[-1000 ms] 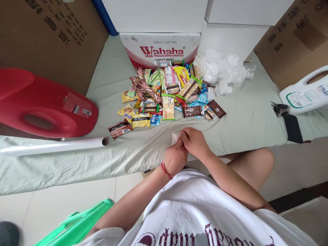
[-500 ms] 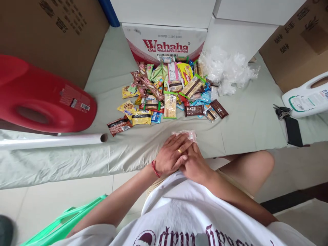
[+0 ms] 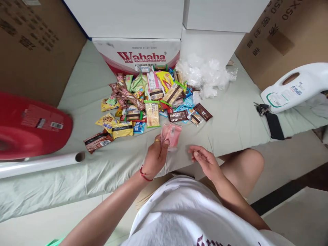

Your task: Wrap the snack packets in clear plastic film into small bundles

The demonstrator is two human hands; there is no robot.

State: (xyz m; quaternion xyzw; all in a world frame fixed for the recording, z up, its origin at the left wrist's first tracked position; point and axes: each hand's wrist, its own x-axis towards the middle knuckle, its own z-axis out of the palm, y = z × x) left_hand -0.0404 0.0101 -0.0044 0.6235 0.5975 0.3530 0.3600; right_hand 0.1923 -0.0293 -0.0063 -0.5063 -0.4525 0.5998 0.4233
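Observation:
My left hand (image 3: 156,153) pinches the near-left side of a pink packet (image 3: 171,135) in clear plastic, with a barcode facing up. It is held just above the cloth at the front of the pile. To the right of the packet, my right hand (image 3: 205,160) is apart from it, fingers loosely curled and spread, holding nothing. Beyond both hands lies a heap of wrapped snacks. A cream and green wafer packet (image 3: 152,114) is nearest the pink one, and dark brown packets (image 3: 178,115) lie to its right.
Behind the heap stands a white Wahaha carton (image 3: 140,51). Crumpled clear plastic (image 3: 207,73) lies right of it. A red jug (image 3: 33,126) and a plastic film roll (image 3: 43,164) are at left. A white bottle (image 3: 294,89), keys (image 3: 261,108) and a black phone (image 3: 274,126) are at right.
My hands were pressed together over the clear plastic at the cloth's front edge. They have separated, and my left hand has lifted the pink packet. The camera view has shifted.

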